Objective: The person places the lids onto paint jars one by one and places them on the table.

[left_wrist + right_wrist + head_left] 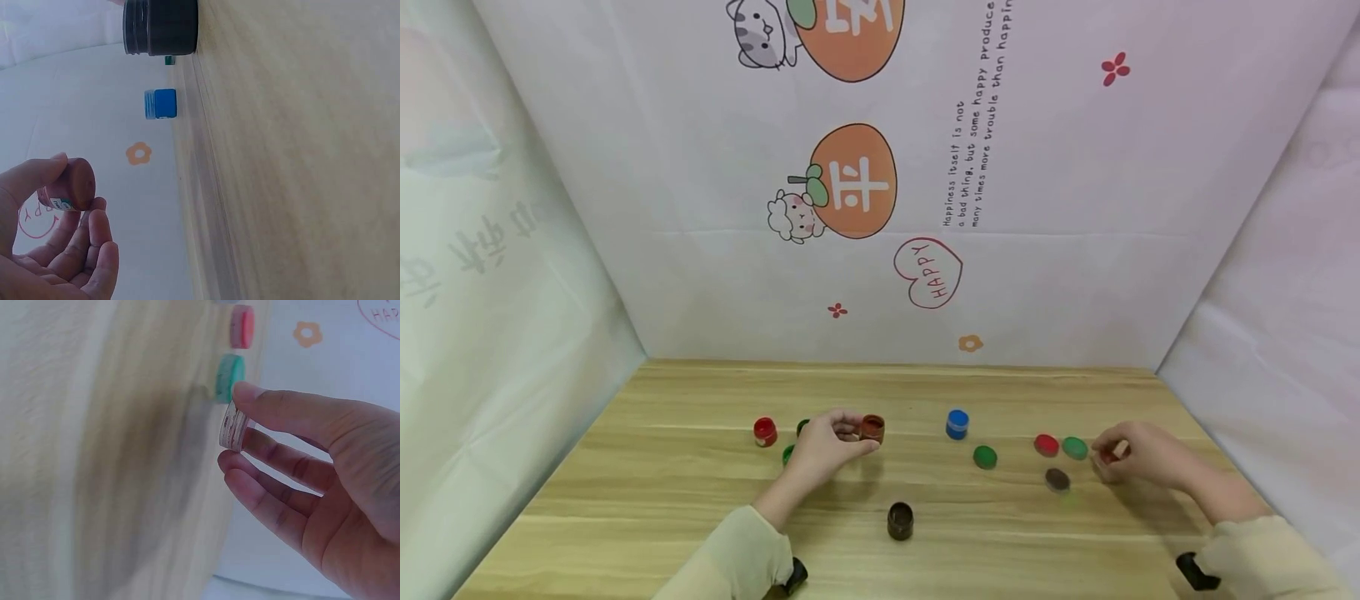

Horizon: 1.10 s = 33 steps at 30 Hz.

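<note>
My left hand (pixel 826 443) pinches an open reddish-brown paint jar (pixel 872 429) between thumb and fingers, raised above the table. In the left wrist view the same jar (pixel 74 184) is tilted, with a white label on its side. Toward the right end of the table, my right hand (pixel 1146 454) pinches a small round jar lid (pixel 234 428) by its edge, held on edge in the right wrist view. Just beside that lid lie a light green lid (pixel 1075 448) and a red lid (pixel 1047 445). A dark brown lid (pixel 1057 480) sits slightly nearer.
An open dark jar (pixel 900 521) stands at the front middle. Farther back are a blue jar (pixel 957 424) and a darker green lid (pixel 985 457). Left of my left hand is an open red jar (pixel 765 432); green jars (pixel 787 454) are partly hidden behind the hand.
</note>
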Each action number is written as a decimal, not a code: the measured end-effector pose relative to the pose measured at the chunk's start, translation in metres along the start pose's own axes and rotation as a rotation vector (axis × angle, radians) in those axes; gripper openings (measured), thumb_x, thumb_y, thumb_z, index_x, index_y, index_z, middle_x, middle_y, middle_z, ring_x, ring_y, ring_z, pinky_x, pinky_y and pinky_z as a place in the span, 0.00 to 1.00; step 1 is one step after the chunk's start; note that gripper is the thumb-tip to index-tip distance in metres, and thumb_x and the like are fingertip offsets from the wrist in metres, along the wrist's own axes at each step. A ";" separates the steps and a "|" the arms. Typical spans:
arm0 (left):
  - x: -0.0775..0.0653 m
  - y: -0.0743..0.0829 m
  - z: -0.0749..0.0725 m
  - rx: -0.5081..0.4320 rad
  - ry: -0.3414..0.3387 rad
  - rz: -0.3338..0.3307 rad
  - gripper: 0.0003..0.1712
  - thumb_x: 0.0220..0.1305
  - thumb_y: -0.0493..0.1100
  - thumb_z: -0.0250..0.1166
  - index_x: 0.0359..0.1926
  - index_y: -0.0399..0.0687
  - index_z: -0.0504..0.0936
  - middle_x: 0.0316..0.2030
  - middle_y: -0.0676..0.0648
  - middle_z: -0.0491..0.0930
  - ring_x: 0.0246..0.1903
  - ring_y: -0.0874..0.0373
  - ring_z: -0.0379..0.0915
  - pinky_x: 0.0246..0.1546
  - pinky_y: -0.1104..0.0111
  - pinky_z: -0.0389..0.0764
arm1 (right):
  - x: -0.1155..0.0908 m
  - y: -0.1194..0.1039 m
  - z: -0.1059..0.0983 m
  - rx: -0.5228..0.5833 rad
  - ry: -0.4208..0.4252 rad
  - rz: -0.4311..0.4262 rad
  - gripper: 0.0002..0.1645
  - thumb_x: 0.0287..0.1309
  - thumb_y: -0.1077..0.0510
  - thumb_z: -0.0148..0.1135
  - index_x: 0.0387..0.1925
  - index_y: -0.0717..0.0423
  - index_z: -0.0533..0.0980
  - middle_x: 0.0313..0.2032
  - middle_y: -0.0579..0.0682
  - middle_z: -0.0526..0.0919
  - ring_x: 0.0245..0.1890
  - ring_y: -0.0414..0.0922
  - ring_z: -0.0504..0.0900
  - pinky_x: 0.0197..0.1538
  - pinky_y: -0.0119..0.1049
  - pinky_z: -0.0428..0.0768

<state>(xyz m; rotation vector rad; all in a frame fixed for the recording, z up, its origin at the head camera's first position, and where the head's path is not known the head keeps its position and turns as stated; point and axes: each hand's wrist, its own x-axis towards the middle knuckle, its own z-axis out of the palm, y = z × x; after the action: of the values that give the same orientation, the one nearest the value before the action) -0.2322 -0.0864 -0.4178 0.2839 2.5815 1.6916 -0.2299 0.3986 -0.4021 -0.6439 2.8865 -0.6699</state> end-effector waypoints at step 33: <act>0.000 -0.001 0.006 -0.022 -0.009 0.037 0.24 0.58 0.43 0.79 0.53 0.39 0.84 0.43 0.48 0.86 0.42 0.54 0.81 0.44 0.58 0.83 | 0.057 -0.117 -0.024 -0.108 -0.071 -0.137 0.18 0.58 0.61 0.74 0.50 0.61 0.86 0.41 0.43 0.85 0.35 0.37 0.80 0.38 0.35 0.81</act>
<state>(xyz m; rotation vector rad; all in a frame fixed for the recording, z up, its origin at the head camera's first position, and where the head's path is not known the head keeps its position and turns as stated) -0.2319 -0.0815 -0.4210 0.3399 2.5658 1.7248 -0.2418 0.2892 -0.3295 -0.8677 2.8485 -0.4973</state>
